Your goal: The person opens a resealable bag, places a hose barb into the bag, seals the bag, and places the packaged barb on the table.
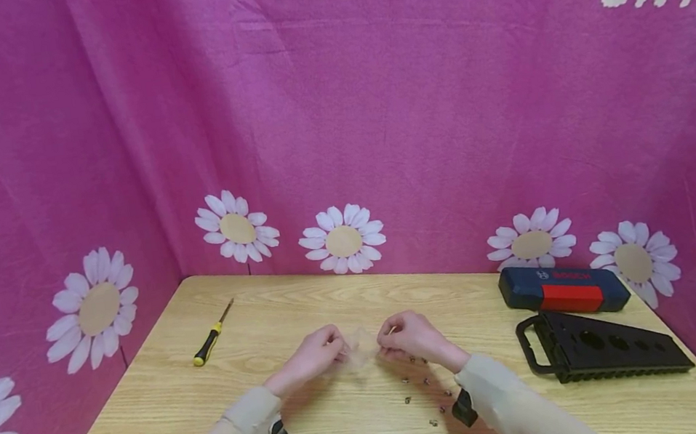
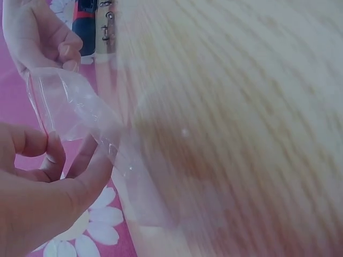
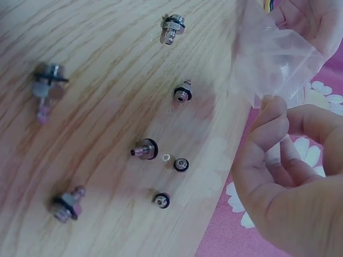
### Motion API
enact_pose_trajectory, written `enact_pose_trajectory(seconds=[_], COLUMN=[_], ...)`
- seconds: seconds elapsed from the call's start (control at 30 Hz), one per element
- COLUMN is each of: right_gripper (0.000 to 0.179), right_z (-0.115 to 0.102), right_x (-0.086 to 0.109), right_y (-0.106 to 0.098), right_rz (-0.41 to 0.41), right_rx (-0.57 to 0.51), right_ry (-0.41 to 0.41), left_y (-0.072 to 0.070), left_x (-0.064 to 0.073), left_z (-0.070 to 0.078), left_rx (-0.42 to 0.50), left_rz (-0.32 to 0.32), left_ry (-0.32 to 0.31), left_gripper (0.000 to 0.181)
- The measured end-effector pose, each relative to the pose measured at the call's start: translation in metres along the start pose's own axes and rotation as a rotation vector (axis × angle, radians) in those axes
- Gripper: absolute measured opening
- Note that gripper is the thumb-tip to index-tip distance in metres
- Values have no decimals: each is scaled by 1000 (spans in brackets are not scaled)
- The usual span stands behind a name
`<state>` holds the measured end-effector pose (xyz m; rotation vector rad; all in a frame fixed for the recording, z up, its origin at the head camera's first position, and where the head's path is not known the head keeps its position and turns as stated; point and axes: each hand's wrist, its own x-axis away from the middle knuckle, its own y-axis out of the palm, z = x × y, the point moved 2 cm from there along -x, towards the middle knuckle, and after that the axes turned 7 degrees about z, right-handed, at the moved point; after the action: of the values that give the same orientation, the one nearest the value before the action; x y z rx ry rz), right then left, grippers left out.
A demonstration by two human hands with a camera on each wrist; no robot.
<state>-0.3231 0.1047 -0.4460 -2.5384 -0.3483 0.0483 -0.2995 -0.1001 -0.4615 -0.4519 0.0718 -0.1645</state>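
A clear plastic zip bag (image 2: 67,101) with a red line along its mouth hangs between my two hands over the table. My left hand (image 1: 315,355) pinches one end of the bag's top edge between thumb and finger. At the other end, my right hand (image 1: 418,336) pinches the edge with its fingertips. I see no contents in the bag. Several small metal barbed fittings (image 3: 144,150) with black rings lie scattered on the wood, below and near the right hand. A tiny white ring (image 3: 166,158) lies among them.
A black-and-yellow screwdriver (image 1: 211,340) lies at the table's left. On the right sit a dark blue and red Bosch case (image 1: 528,285) and a black plastic rack with a handle (image 1: 623,349). Pink cloth (image 1: 415,127) with daisies hangs behind the wooden table (image 1: 171,431).
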Motion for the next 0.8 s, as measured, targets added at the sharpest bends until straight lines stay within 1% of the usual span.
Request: enact_pose_trajectory(seconds=[0.13, 0.3, 0.4, 0.47, 0.67, 0.8], right_gripper=[12, 11, 12, 12, 13, 13], right_z=[0, 2, 3, 4, 6, 5], right_x=[0, 0, 0, 1, 1, 2], right_y=[-1, -1, -1, -1, -2, -1], right_rz=[14, 21, 18, 15, 8, 15], right_rx=[1, -2, -3, -4, -19, -8], right_ry=[-5, -14, -17, -17, -14, -13], left_y=[-4, -7, -7, -8, -7, -7], left_x=[1, 1, 2, 2, 1, 1], left_z=[0, 1, 2, 2, 0, 0], left_rx=[12, -55, -83, -98, -144, -142], left_rz=[-10, -16, -4, 3, 29, 31], left_ry=[5, 50, 87, 99, 106, 108], left_gripper=[16, 16, 16, 15, 14, 14])
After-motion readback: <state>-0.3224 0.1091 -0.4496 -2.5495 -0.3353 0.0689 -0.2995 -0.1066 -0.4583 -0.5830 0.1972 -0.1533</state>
